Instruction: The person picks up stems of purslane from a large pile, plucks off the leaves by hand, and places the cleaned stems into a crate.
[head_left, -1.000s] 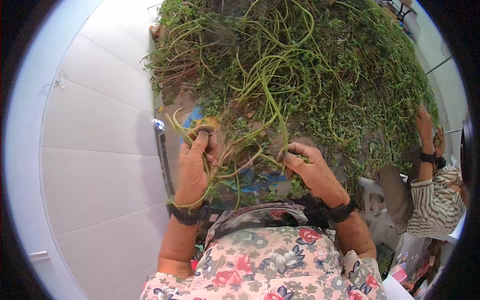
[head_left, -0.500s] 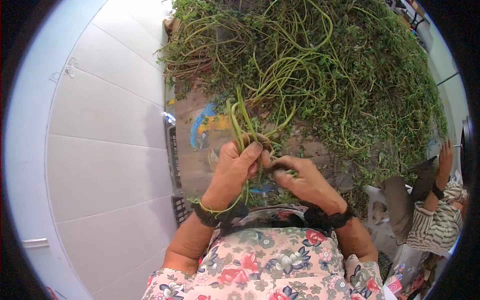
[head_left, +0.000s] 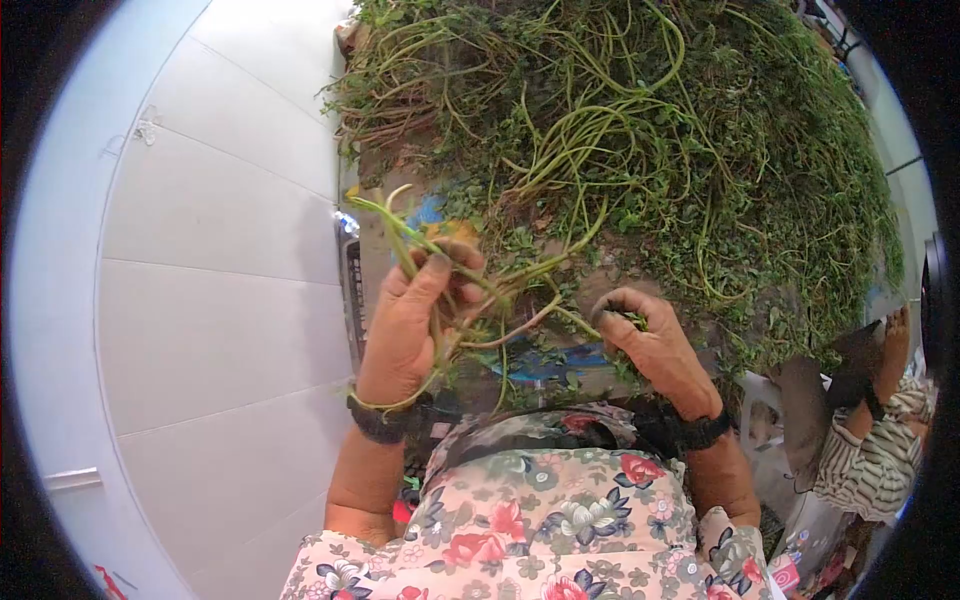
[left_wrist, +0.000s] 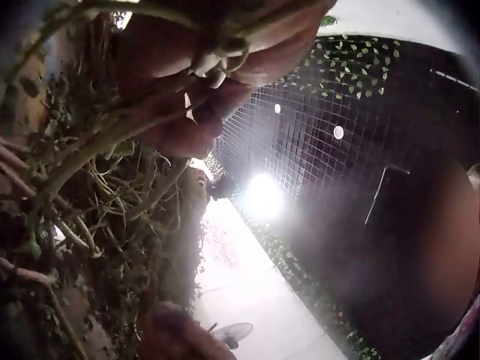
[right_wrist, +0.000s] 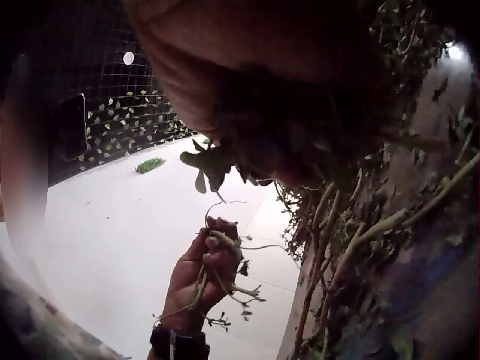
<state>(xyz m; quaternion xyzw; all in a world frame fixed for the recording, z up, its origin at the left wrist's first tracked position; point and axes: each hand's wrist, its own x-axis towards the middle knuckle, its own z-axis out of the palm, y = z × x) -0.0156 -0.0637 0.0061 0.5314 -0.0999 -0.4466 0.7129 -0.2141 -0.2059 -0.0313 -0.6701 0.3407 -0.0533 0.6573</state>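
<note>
My left hand (head_left: 400,335) grips a few long green stems (head_left: 395,232) between thumb and fingers. Their tips stick up past the thumb, and one thin stem loops down over the wristband. To the right, my right hand (head_left: 660,350) is curled with its thumb against the fingers, pinching small green leaves (head_left: 638,322). These leaves (right_wrist: 210,163) also poke out below the fingers in the right wrist view. A branching stem (head_left: 520,330) runs between the hands, one end close to the right fingertips. Beyond both hands lies a large heap of leafy stems (head_left: 640,150).
The heap covers most of the wooden table (head_left: 610,275), whose near part has blue and yellow patches and scattered leaf bits. A white panelled wall (head_left: 230,330) stands at left, with a dark crate (head_left: 353,290) beside the table. Another person (head_left: 880,440) in striped clothing sits at right.
The hands came together half a second ago and are apart again now. My left hand moved left with its stems; the right moved right, with leaves showing in its fingers.
</note>
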